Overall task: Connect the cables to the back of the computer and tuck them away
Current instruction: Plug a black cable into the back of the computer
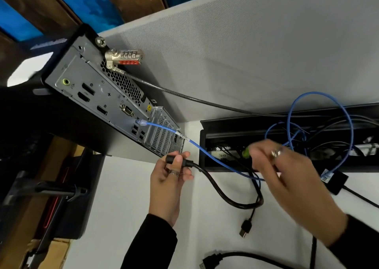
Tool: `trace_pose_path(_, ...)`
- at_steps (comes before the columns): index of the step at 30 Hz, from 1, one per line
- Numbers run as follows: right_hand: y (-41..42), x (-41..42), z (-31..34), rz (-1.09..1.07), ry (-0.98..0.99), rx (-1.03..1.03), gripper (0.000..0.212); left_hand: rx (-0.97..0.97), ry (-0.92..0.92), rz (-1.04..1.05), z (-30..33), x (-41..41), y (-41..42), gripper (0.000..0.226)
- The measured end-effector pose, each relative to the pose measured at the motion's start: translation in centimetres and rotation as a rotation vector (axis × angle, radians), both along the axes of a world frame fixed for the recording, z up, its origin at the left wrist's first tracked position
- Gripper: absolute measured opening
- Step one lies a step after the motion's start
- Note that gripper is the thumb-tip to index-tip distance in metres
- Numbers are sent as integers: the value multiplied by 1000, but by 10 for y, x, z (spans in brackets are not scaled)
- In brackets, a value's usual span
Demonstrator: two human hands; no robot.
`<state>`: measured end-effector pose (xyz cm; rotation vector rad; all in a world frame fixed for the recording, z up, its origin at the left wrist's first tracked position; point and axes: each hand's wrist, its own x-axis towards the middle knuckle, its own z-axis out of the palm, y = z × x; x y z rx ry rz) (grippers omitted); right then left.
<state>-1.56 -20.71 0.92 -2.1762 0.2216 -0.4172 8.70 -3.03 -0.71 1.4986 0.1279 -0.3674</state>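
The computer point(90, 96) stands on the white desk with its grey back panel and ports facing me. A blue network cable point(196, 145) is plugged into a port low on that panel and runs right into the cable tray. My left hand point(172, 178) grips the thick plug of a black power cable point(221, 194) just below the computer's expansion slots. My right hand point(283, 172), blurred, holds a green-tipped plug point(245, 152) over the tray. A loose USB plug point(245, 228) and another black connector point(211, 261) lie on the desk.
A black cable tray point(205, 145) recessed in the desk holds tangled blue and black cables. A combination lock point(123, 57) with a steel cable hangs from the computer's top. A grey partition point(246, 42) stands behind. A black adapter point(336, 180) lies at right. Boxes sit below left.
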Motion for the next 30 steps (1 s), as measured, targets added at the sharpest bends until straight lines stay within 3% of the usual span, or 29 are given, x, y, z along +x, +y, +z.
trace_pose_path(7,-5,57,6,51,35,188,26,-45,-36,-38,-3,13,-17,16)
trace_pose_path(14,6,93,-29,318,468,556,5,87,-123,-17,-8,24,-30,23)
trace_pose_path(19,12,100,-37,373,569,741,19,191,-162,-12,-13,29,-32,22)
trace_pose_path(21,16,104,-41,372,561,755,25,196,-169,-6,-14,29,-33,20)
trace_pose_path(30,32,100,-54,275,247,589,13,185,-159,30,-5,30,-36,16)
